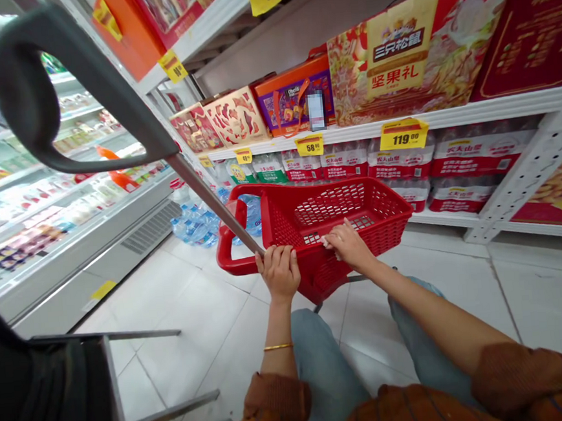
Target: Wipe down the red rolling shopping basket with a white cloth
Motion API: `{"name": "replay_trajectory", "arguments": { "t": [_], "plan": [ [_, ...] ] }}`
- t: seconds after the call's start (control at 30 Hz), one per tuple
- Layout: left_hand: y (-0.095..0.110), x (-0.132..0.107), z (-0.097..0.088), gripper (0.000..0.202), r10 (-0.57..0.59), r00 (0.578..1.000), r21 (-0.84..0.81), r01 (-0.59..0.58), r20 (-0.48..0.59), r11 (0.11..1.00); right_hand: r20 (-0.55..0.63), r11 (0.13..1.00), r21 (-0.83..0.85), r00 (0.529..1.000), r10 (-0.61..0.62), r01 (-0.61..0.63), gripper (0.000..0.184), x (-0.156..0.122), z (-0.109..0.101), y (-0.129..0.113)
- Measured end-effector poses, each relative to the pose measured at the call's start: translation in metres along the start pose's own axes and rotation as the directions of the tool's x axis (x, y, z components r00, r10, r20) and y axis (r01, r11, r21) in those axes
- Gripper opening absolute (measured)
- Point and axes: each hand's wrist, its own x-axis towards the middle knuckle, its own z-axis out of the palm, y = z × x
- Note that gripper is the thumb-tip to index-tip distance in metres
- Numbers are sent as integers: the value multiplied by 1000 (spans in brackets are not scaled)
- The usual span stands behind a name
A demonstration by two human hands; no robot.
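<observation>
Both hands are on a red plastic shopping basket [341,232] at lower centre. The left hand [279,272], a gold bangle [278,347] on its wrist, closes around the near rim beside a metal pole [212,200]. The right hand [349,244] curls over the rim further right. Shrink-wrapped bottled water [398,162] fills a white shelf [449,116] at right; a refrigerated display case [67,208] runs along the left.
</observation>
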Motion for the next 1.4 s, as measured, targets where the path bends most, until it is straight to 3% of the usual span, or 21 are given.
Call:
{"name": "replay_trajectory", "arguments": {
  "t": [0.2,0.33,0.5,0.6,0.7,0.83,0.9,1.0,1.23,1.4],
  "plan": [
    [-10,0,-4,25,-25,999,-24,26,42,999,20,1000,18,1000,8,-8,26,-15,-3,29],
    [-11,-1,-9,25,-21,998,-21,22,51,1000,-3,995,79,998,59,-59,26,-15,-10,30],
    [17,-3,-6,30,-79,997,105,76,20,992,-31,967,182,982,186,-178,35,3,-18,-7],
    [40,-1,9,41,48,988,46,-55,147,997,-20,967,171,981,194,-187,35,15,-15,-34],
    [51,-1,24,43,43,970,43,-55,240,998,70,982,128,989,129,-137,33,18,-14,-44],
    [49,-2,30,42,45,948,82,-75,315,994,221,986,167,974,-47,9,43,8,-20,-27],
    [47,-2,29,43,75,945,85,-107,319,991,259,984,157,958,-125,86,52,3,-21,-13],
    [47,-2,27,45,103,948,91,-136,301,987,286,980,124,940,-185,155,53,2,-20,4],
    [46,-1,27,41,112,946,102,-149,305,983,369,984,103,913,-175,147,27,13,-29,12],
    [43,-2,30,27,110,953,123,-150,282,981,329,994,62,939,-100,85,28,0,-31,23]
  ]
}}
